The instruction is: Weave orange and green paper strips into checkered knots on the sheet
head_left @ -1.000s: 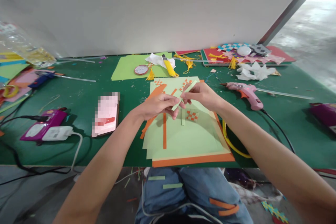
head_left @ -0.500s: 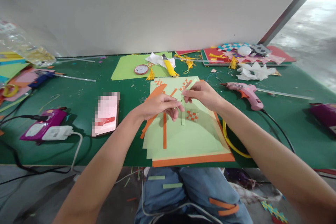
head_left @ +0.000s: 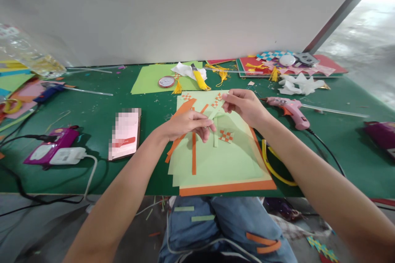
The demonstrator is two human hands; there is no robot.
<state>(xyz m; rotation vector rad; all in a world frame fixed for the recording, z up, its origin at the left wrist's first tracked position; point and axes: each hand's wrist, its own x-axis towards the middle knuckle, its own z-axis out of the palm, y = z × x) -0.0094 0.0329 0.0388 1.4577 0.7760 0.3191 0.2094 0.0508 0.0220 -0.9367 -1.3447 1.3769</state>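
A pale green paper strip (head_left: pixel 216 110) runs slanting between my two hands above a stack of pale green paper sheets (head_left: pixel 228 164). Its lower end is pinched between the thumb and fingers of my left hand (head_left: pixel 194 125). At the upper end, my right hand (head_left: pixel 242 102) has it in a closed thumb-and-finger grip. Beneath the hands lie a second green strip (head_left: pixel 215 137), an orange paper strip (head_left: pixel 194 156) and an orange-and-white checked woven piece (head_left: pixel 226 136). More checked pieces (head_left: pixel 187 96) rest at the top of the sheets.
Right of the paper are a pink glue gun (head_left: pixel 290 109) and a yellow tape ring (head_left: pixel 274 166). A phone (head_left: pixel 125 135) and a purple power strip (head_left: pixel 58 144) lie left. Behind the sheets sit a yellow cutter (head_left: pixel 200 77), a round tin (head_left: pixel 166 81) and crumpled tissue (head_left: pixel 302 84).
My right hand has moved slightly right, and the green strip now stretches visibly between both hands. The left hand stays almost where it was.
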